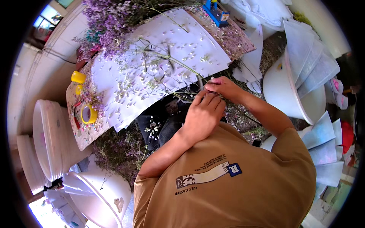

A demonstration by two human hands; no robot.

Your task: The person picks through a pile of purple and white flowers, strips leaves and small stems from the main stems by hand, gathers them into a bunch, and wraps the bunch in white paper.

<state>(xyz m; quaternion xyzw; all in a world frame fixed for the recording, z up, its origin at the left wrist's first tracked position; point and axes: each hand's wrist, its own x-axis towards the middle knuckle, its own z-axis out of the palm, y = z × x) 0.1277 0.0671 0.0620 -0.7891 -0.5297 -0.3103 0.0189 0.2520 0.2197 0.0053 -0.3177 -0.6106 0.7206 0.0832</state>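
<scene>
My left hand (pixel 203 118) is closed around the lower stems of a branching spray of small white flowers (pixel 168 57). Just above it, the thumb and fingers of my right hand (pixel 226 89) pinch the same stems, and the two hands nearly touch. The thin green branches fan out to the upper left over white paper sheets (pixel 196 48). Small white blossoms lie scattered across the paper. What sits inside my left fist is mostly hidden by the fingers.
Purple dried flowers (pixel 111 25) are heaped at the table's far left. A yellow tape roll (pixel 89 114) lies on the speckled board (pixel 85 136); a blue stand (pixel 216 14) is at the far edge. White tubs (pixel 291 85) with translucent sleeves stand right, stacked tubs (pixel 54 139) left.
</scene>
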